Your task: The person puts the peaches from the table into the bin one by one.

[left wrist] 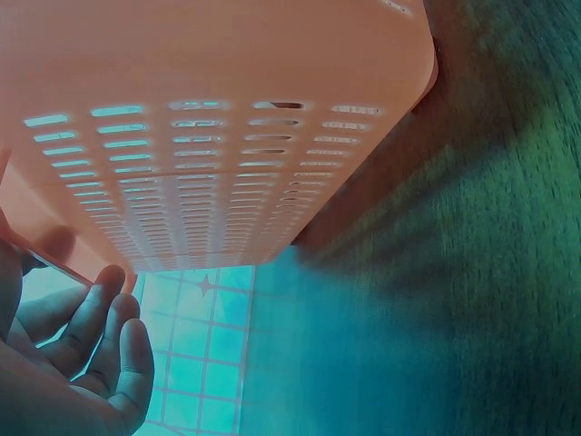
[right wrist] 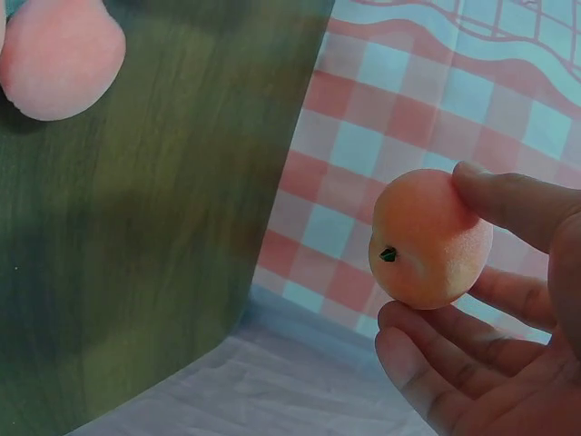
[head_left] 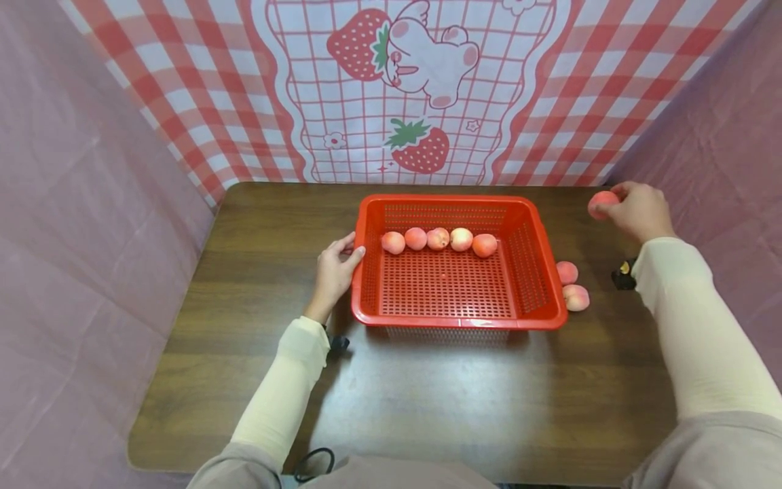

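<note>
A red plastic basket (head_left: pixel 449 322) with slotted walls stands on the table, a row of several peaches (head_left: pixel 438 238) lying inside toward its far wall. My left hand (head_left: pixel 334 272) grips the basket's left rim between thumb and fingers; the left wrist view shows those fingers (left wrist: pixel 134 359) curled at the rim beside the slotted wall. At the table's far right corner, my right hand (head_left: pixel 643 209) pinches a peach (right wrist: pixel 428 238) between thumb and fingers, its dark stem spot showing. Two more peaches (head_left: pixel 575 297) lie against the basket's right side.
The brown wooden table (head_left: pixel 256 380) has rounded corners. A red-and-white checked cloth (head_left: pixel 226 88) hangs along its far edge, with pinkish curtains (head_left: pixel 73 238) on both sides. A black cable loop (head_left: pixel 314 463) lies at the near edge.
</note>
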`<state>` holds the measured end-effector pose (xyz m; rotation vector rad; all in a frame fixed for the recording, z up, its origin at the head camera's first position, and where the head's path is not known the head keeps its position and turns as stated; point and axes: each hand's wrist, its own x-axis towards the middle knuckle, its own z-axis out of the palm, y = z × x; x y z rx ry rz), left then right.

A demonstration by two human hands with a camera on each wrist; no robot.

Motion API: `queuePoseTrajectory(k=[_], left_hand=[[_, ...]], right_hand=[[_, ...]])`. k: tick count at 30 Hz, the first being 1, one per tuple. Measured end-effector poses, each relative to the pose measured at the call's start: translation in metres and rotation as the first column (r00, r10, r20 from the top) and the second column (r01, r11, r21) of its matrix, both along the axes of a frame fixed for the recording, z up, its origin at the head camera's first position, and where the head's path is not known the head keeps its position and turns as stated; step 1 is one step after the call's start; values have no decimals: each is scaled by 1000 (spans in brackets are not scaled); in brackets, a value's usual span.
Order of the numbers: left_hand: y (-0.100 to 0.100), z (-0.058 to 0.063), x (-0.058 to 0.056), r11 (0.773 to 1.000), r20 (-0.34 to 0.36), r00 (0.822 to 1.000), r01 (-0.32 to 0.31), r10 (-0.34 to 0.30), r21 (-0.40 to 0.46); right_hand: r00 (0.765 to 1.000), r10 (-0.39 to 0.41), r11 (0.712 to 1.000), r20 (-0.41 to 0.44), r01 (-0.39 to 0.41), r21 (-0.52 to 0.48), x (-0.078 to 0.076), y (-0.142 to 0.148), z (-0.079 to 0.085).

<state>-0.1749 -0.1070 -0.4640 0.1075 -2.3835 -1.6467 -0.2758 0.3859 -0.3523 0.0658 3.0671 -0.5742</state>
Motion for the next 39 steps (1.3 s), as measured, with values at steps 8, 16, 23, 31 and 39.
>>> queuePoseTrajectory(k=[8, 16, 23, 31, 39], left_hand=[[0, 1, 1, 1000, 1, 1000, 7, -7, 1], [0, 0, 1, 1000, -2, 1000, 3, -3, -3], [0, -1, 0, 1000, 1, 1000, 8, -8, -6], [0, -3, -1, 1000, -12, 1000, 3, -3, -6], [0, -3, -1, 1000, -9, 1000, 3, -3, 8]], right_hand=[[1000, 5, 1000, -5, -5, -20, -1, -9, 8], [1000, 6, 999, 1, -6, -40, -2, -19, 16], [999, 38, 999, -39, -40, -37, -2, -25, 19], [995, 65, 998, -71, -67, -19, -4, -31, 22], [997, 63, 998, -47, -64, -15, -7, -37, 25]])
